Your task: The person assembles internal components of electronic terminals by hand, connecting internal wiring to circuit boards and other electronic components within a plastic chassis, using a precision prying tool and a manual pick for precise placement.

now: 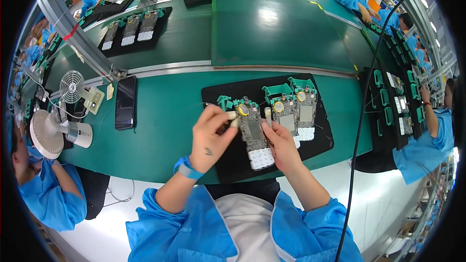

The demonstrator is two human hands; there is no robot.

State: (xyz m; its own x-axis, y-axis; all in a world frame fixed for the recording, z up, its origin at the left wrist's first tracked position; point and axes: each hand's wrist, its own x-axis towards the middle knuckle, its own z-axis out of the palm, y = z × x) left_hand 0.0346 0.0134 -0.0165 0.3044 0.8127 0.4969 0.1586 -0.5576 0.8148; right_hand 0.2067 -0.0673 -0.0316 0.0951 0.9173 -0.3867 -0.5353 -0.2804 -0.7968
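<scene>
Below me, a grey circuit board [253, 131] with a round yellow-rimmed coin cell and a white keypad end lies over a black mat [228, 162]. My right hand [283, 146] grips its right edge, the thumb on the side and a pale finger cot on the index finger. At the upper left edge, by the coin cell, my left hand [212, 133] is closed in a pinch, with cots on thumb and index; what it pinches is hidden. A green plastic part [224, 102] sits just above the left fingertips. Two more boards with green frames, a middle one [286, 120] and a right one [306, 112], lie alongside.
A black phone [125, 103], a small white fan [73, 87] and a larger fan [48, 133] stand at the left. A black cable [361, 111] hangs down on the right. Beyond the metal rail, a black tray [160, 36] carries more boards. Co-workers in blue sit around.
</scene>
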